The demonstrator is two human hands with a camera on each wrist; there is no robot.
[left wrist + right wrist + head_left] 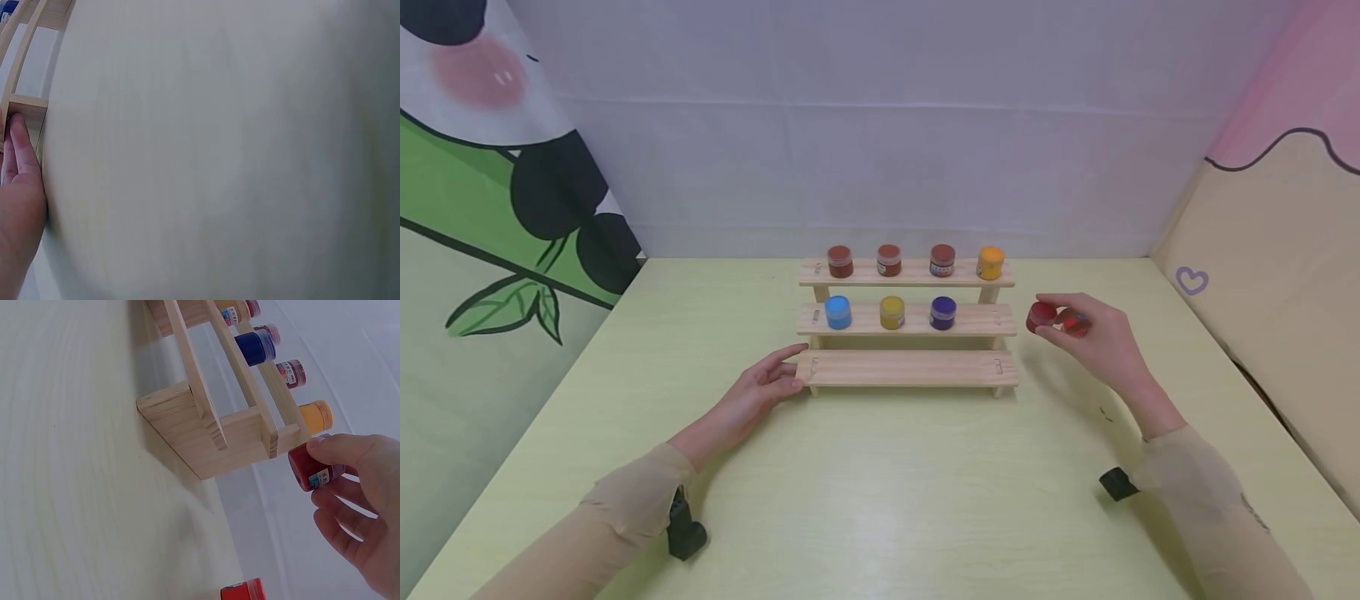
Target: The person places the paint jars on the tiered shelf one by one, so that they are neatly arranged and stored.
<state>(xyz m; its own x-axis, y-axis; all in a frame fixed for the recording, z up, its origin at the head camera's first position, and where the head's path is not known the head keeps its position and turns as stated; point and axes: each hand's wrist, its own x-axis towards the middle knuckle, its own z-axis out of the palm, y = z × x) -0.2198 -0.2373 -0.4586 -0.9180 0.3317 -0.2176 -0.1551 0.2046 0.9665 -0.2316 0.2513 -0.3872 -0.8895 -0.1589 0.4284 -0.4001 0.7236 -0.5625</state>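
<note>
The right hand (1101, 343) pinches a dark red jar (1040, 317) between thumb and fingers, off the tabletop (880, 483), just beyond the 3 o'clock end of a wooden rack (907, 367). The left hand (752, 400), fingers extended, touches the rack's 9 o'clock end at the lowest tier.

The dark red jar is short, round and filled with colour, with a printed label (320, 479). In the right wrist view its base points towards 8 o'clock and its lid end towards 2 o'clock, partly under the fingers. A bright red jar (240, 592) stands on the tabletop below the hand.

The rack is pale, smooth, visibly grained wood with flat planks stepping up towards 12 o'clock; its long axis runs from 9 to 3 o'clock. Its middle tier bears, from 9 to 3 o'clock, a light blue jar (838, 312), an ochre jar (892, 313) and a deep purple-blue jar (943, 313). Its top tier bears three brownish-red jars (889, 262) and, at the 3 o'clock end, an orange jar (990, 263). All stand upright.
</note>
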